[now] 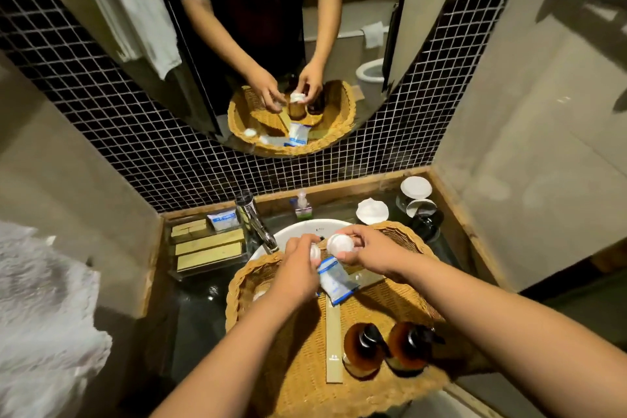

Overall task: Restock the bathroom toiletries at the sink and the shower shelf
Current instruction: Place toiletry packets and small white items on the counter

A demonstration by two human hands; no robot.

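Right grip (368, 253) pinching white cap (339, 244), over basket (412, 241)

Basket (298, 349) sits on surface (196, 316), front of sink (298, 231), overlapping its rim. Two pump bottles (363, 349) stand in basket near-right; sachet (336, 282) mid-basket. Tap (258, 224) behind-left, tray (210, 248) left of sink, cups (415, 187) back-right.

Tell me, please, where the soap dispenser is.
Head view: the soap dispenser stands at the back of the counter, between the faucet and the white dish.
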